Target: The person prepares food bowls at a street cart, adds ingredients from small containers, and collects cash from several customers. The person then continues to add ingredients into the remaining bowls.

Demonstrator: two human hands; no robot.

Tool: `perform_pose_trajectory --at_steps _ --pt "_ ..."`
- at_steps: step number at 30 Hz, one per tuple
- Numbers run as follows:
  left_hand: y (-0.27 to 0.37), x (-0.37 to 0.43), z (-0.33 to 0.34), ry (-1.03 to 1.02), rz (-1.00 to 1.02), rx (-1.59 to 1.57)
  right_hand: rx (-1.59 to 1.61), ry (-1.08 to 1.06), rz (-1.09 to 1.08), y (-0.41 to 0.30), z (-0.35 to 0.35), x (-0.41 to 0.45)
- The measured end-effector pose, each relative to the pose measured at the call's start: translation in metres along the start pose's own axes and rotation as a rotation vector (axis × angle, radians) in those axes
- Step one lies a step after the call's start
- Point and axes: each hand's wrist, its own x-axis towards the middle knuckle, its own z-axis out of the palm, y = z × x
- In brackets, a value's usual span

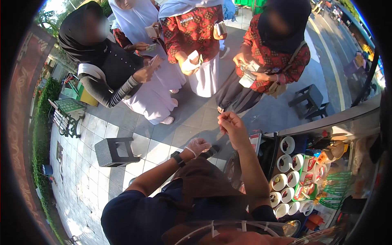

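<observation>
My left hand [198, 148] wears a clear plastic glove and hangs in front of my apron [199, 180]. Its fingers curl inward, and whether anything sits in them is hidden. A dark watch [178, 159] circles that wrist. Bare and raised higher, my right hand [231, 130] has its fingers bent towards the thumb; no object shows clearly in it. Facing me, a person in a red patterned top holds out folded paper [193, 61]. Another person, at the right, handles paper notes [248, 75]. At the left, a person in black holds a pinkish note [156, 62].
Several white bowls [284, 163] with food stand on the stall counter at my right, beside a green tray [309, 191] of packets. A dark plastic stool [114, 151] stands on the tiles at left. More stools [307, 99] are near the road. A bench [69, 116] borders the hedge.
</observation>
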Motion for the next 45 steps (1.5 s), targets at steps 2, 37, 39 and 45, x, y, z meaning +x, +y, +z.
perform_pose_trajectory --at_steps 2,37,39,45 --pt "0.002 0.0 -0.003 -0.003 -0.005 -0.005 -0.03 -0.015 0.01 -0.001 0.002 0.01" --pt "0.031 0.029 -0.029 -0.067 0.101 -0.456 -0.524 0.256 -0.065 0.01 -0.018 0.105" --pt "0.055 0.038 -0.028 -0.112 0.082 -0.931 -0.543 0.262 -0.051 -0.001 -0.022 0.096" --pt "0.096 0.057 -0.011 -0.184 0.218 -1.004 -0.673 0.231 -0.079 0.012 -0.033 0.069"
